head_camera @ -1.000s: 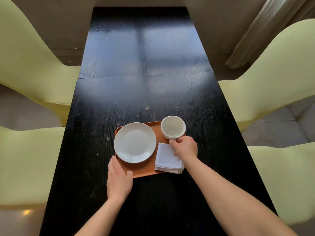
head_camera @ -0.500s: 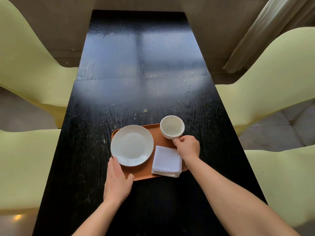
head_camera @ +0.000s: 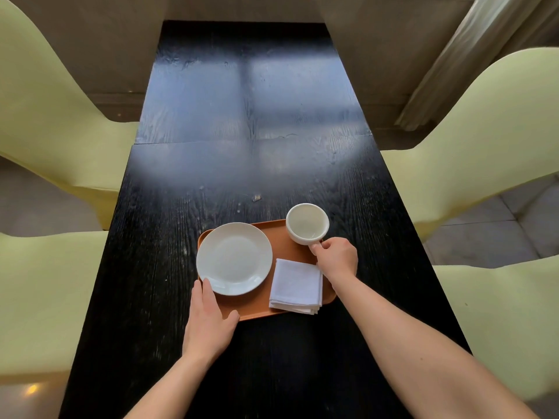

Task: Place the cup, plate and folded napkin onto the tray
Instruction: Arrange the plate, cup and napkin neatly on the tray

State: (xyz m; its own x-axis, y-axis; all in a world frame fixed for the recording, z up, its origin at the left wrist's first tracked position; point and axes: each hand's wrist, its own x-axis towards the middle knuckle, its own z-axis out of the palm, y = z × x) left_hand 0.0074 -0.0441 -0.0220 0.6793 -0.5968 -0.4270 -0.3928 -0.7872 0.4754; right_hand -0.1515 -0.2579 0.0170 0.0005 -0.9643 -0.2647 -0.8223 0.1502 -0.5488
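An orange tray [head_camera: 257, 305] lies on the black table near me. A round white plate [head_camera: 234, 258] rests on its left half, overhanging the left rim a little. A folded white napkin [head_camera: 296, 285] lies on the tray's right front part. A white cup [head_camera: 307, 222] stands at the tray's far right corner. My right hand [head_camera: 337, 257] pinches the cup's handle. My left hand [head_camera: 208, 320] rests flat on the tray's near left corner, fingertips touching the plate's edge.
The long black wooden table [head_camera: 248, 122] stretches away from me. Pale yellow-green chairs stand on both sides: two on the left [head_camera: 51, 95] and two on the right [head_camera: 484, 131]. A small crumb [head_camera: 256, 198] lies beyond the tray.
The cup has shifted slightly farther to the tray's far right corner with my right hand on its handle. My left hand stays on the tray's near left corner.
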